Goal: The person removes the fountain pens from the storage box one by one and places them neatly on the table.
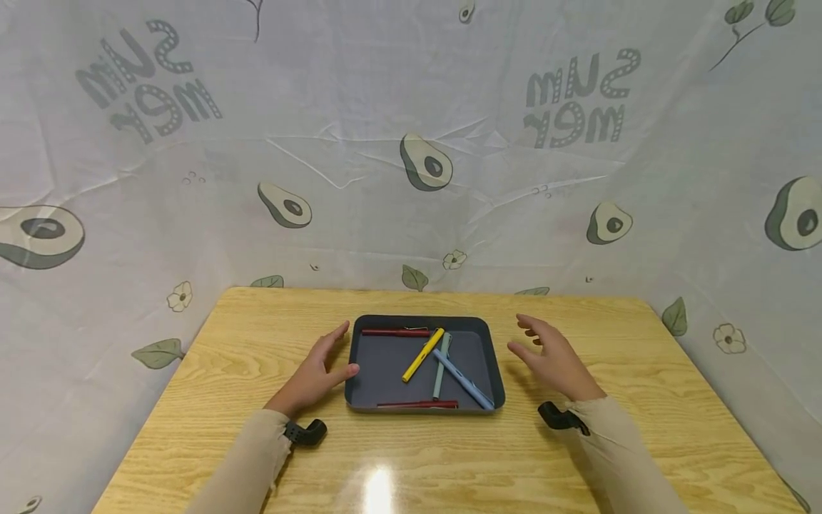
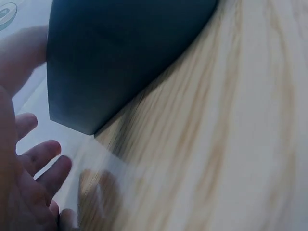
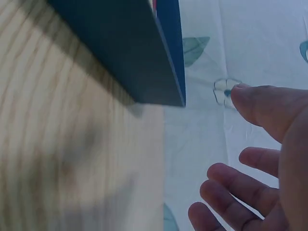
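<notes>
A dark grey rectangular tray lies on the table with several pens inside. One red pen lies along the far wall, and another red pen along the near wall. A yellow pen, a grey-green pen and a light blue pen lie crosswise between them. My left hand is at the tray's left side, fingers spread, thumb right at the rim. To the right of the tray, my right hand hovers apart from it, fingers relaxed and holding nothing.
The wooden table reaches back to a white curtain printed with avocados and leaves. Dark wrist mounts sit on both forearms. Table surface extends on either side of the tray and in front.
</notes>
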Demonstrator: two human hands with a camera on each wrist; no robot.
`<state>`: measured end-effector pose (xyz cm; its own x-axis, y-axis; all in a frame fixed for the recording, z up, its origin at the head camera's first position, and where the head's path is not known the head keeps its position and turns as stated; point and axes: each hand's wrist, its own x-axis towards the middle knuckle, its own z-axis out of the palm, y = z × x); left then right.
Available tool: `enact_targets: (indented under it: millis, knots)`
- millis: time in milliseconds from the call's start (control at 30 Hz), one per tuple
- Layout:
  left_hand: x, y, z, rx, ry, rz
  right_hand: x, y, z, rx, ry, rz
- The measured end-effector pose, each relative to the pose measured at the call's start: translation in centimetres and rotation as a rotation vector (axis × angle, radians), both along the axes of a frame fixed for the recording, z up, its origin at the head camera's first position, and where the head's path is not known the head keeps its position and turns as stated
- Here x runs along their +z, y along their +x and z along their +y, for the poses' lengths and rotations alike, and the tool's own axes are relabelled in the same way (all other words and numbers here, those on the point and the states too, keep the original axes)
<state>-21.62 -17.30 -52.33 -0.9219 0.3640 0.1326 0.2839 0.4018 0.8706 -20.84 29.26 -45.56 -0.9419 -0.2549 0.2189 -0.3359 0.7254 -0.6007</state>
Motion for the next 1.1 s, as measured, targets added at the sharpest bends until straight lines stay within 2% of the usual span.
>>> enact_targets:
  millis: [133, 333, 467, 667, 900, 1100]
  knots:
    - [0.0, 0.0, 0.0, -0.015, 0.014, 0.015, 0.7, -0.9, -1.4, 0.027, 0.027, 0.014]
    - [0.0, -0.3, -0.3, -0.043, 0.005, 0.096, 2.1, -2.4, -4.1, 0.078, 0.091, -0.023]
    - [-0.1, -0.3, -0.6, -0.055, -0.001, 0.107, 2.7, -3.6, -6.0, 0.131, 0.174, -0.028]
    - [-0.1, -0.4, -0.5, -0.051, -0.018, 0.105, 2.7, -5.4, -8.5, 0.221, 0.348, -0.029]
    - [-0.3, -0.5, -0.3, -0.042, -0.033, 0.090, 2.2, -6.4, -10.6, 0.298, 0.552, 0.003]
    - [-0.2, -0.4, 0.1, -0.043, -0.019, 0.085, 1.9, -6.5, -11.6, 0.362, 0.593, 0.006]
